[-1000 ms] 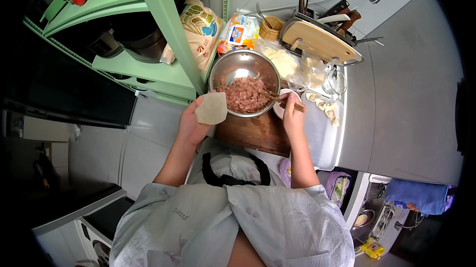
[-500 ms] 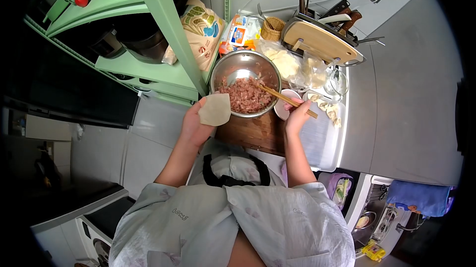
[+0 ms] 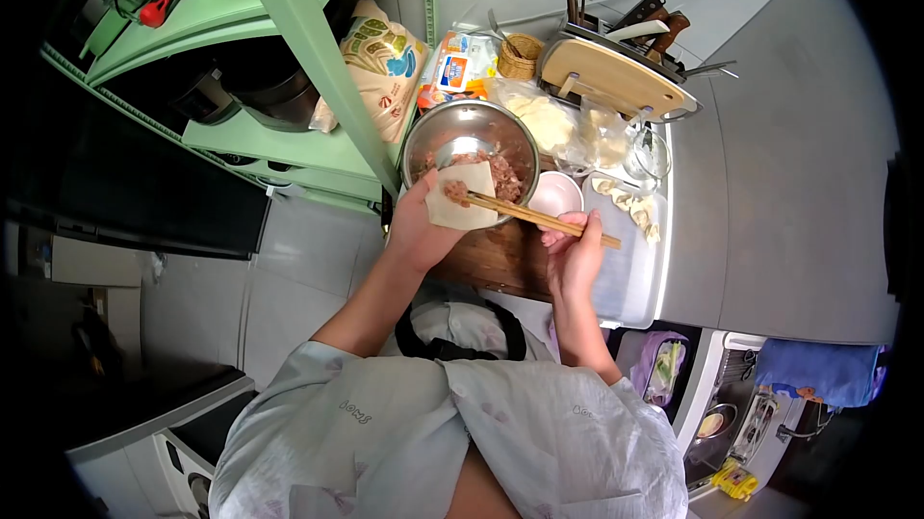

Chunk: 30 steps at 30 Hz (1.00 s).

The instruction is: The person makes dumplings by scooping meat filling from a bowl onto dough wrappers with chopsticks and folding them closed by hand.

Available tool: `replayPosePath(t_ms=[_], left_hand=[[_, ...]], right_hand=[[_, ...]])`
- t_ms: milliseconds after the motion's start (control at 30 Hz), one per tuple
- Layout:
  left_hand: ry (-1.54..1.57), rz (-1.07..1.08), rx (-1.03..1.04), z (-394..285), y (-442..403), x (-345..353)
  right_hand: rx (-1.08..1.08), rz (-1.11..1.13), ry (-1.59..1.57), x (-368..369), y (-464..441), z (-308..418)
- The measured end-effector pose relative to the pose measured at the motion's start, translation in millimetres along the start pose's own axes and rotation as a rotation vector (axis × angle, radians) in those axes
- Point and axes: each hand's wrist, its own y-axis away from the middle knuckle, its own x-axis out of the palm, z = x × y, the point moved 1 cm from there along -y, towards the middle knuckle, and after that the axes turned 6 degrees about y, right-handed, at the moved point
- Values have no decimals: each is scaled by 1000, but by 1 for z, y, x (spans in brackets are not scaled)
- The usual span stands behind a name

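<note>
My left hand (image 3: 421, 230) holds a square wonton wrapper (image 3: 474, 217) flat, over the near left rim of a steel bowl (image 3: 430, 122). A small lump of minced meat (image 3: 454, 191) lies on the wrapper. My right hand (image 3: 576, 247) grips a pair of wooden chopsticks (image 3: 529, 214), whose tips touch that lump. More pinkish mince sits in the bowl, partly hidden behind the wrapper. Just right of the bowl is a small pale pink bowl (image 3: 556, 194). Several folded wontons (image 3: 630, 206) lie along the far end of a translucent tray (image 3: 621, 293).
A wooden board (image 3: 500, 259) lies under the bowl. Behind stand bagged wrappers (image 3: 544, 121), a glass jar (image 3: 648, 155), a wicker basket (image 3: 520, 57) and a rack with a cutting board (image 3: 611, 81) and knives. A green shelf post (image 3: 318, 57) rises close on the left.
My left hand has brought the wrapper right, over the bowl's edge. The chopsticks have moved from the mince in the bowl to the wrapper, where a lump of mince now sits.
</note>
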Motion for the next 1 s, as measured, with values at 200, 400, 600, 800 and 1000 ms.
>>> replayPosePath(t_ms=[200, 400, 600, 800, 1000], left_hand=[[-32, -52, -39, 1, -4, 3], [35, -9, 37, -3, -6, -3], [9, -65, 79, -1, 2, 15], [-587, 51, 202, 9, 6, 2], [35, -20, 57, 4, 4, 5]], right_hand=[[-289, 71, 299, 0, 16, 11], [-455, 209, 576, 14, 41, 46], [-519, 217, 407, 3, 37, 65], [-442, 194, 487, 14, 40, 49], [-465, 163, 364, 5, 41, 60]])
